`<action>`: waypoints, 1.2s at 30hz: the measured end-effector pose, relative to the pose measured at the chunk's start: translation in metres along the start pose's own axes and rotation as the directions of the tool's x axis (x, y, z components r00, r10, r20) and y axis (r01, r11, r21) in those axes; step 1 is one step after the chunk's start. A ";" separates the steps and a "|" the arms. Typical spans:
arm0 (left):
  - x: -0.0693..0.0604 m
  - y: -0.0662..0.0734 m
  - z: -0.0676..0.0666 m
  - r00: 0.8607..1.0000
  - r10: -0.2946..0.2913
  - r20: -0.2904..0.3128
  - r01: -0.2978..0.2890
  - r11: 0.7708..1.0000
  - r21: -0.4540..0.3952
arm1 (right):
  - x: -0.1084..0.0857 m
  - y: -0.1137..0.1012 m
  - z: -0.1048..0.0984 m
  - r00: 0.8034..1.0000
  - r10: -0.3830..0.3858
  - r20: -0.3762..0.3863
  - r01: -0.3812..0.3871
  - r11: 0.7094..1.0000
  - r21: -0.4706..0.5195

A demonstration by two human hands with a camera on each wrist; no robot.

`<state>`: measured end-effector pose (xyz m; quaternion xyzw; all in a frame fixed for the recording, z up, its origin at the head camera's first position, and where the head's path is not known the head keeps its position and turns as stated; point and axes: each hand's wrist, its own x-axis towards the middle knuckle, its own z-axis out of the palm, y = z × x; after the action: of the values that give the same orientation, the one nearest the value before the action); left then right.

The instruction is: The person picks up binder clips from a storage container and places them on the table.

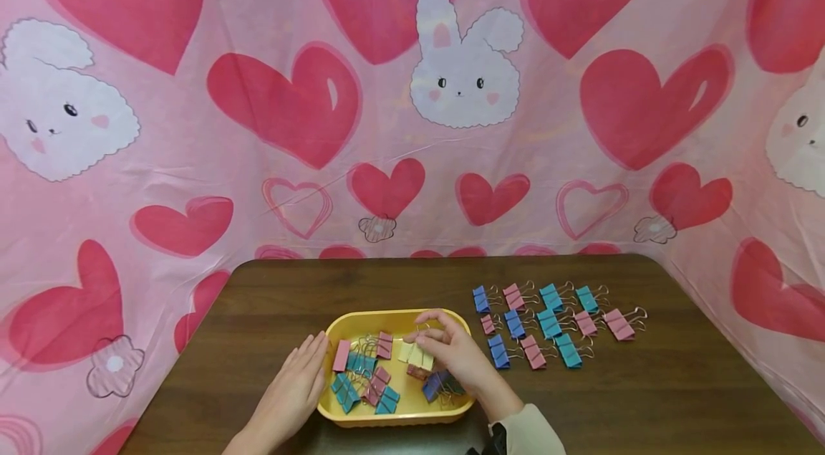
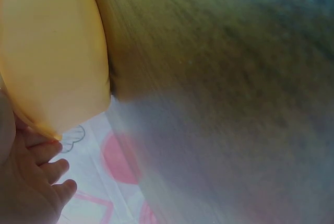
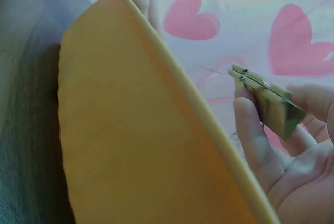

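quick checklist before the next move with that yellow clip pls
1. Yellow clip held: ok, right hand pinches it.
2. Tray steadied: ok, left hand rests against its left end.
3. Clips in the tray spread apart: not ok, several bunch together.
4. Dark blue clip free of neighbours: cannot tell, its right side is unclear.
5. Laid-out clips in rows: ok, three rows, handles pointing right.
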<state>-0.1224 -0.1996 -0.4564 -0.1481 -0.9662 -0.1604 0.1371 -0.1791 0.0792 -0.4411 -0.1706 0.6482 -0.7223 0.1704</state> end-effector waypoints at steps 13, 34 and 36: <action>-0.001 -0.001 0.000 1.000 0.011 -0.012 -0.011 1.000 0.008 | -0.017 -0.016 -0.033 0.915 -0.051 -0.400 0.057 0.998 0.003; -0.003 -0.001 0.001 0.997 0.042 -0.058 -0.041 0.999 0.021 | -0.032 0.052 -0.184 0.679 -0.201 -0.706 0.178 0.978 -0.107; -0.003 -0.001 0.001 0.997 0.045 -0.064 -0.043 0.999 0.022 | -0.036 0.055 -0.197 0.629 -0.184 -0.755 0.188 0.979 -0.082</action>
<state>-0.1203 -0.2004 -0.4584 -0.1626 -0.9594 -0.1521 0.1733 -0.2381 0.2637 -0.5162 0.0815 0.6371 -0.7422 -0.1911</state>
